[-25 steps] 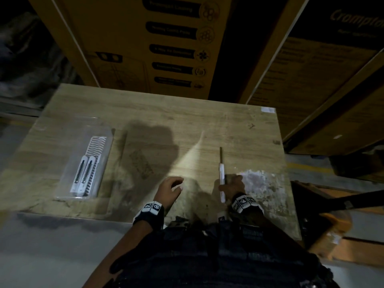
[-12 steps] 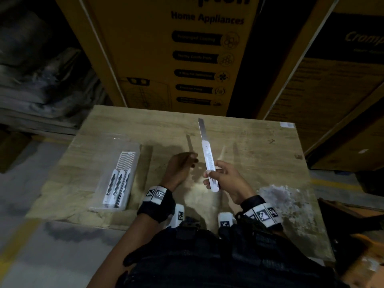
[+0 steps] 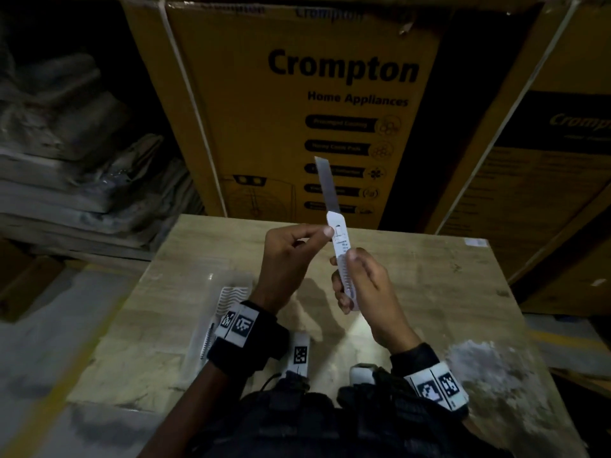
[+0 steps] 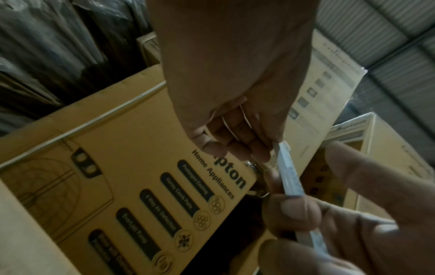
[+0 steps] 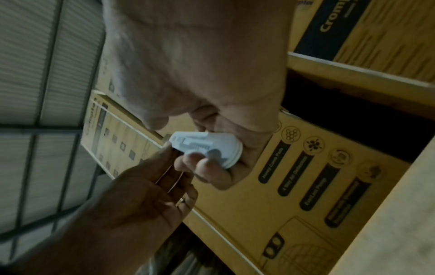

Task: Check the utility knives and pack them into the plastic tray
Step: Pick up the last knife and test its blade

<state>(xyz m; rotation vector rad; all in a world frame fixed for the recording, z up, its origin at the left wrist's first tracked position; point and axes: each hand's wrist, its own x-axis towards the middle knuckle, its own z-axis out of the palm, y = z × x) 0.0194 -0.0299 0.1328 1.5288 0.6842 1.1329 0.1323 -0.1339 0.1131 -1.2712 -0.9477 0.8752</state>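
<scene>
A white utility knife [image 3: 340, 246] with its long steel blade [image 3: 325, 183] slid out points up and away over the table. My right hand [image 3: 355, 279] grips the lower handle, thumb on its ribbed edge. My left hand [image 3: 314, 234] pinches the front end of the handle just below the blade; the left wrist view shows its fingertips on the knife [image 4: 288, 171]. In the right wrist view the knife [image 5: 204, 144] lies in my right palm. The clear plastic tray [image 3: 201, 325] lies at the table's near left, mostly hidden by my left wrist, with white knives [image 3: 231, 294] in it.
The wooden table [image 3: 429, 276] stands below my hands, with a pale scuffed patch [image 3: 489, 368] at its near right. Tall yellow Crompton cartons [image 3: 297, 94] rise right behind the table's far edge. Stacked bundles [image 3: 82, 180] lie at the left.
The knife has gone from lying on the table under my right hand to raised in front of me. My left hand has come up and taken hold of its front end.
</scene>
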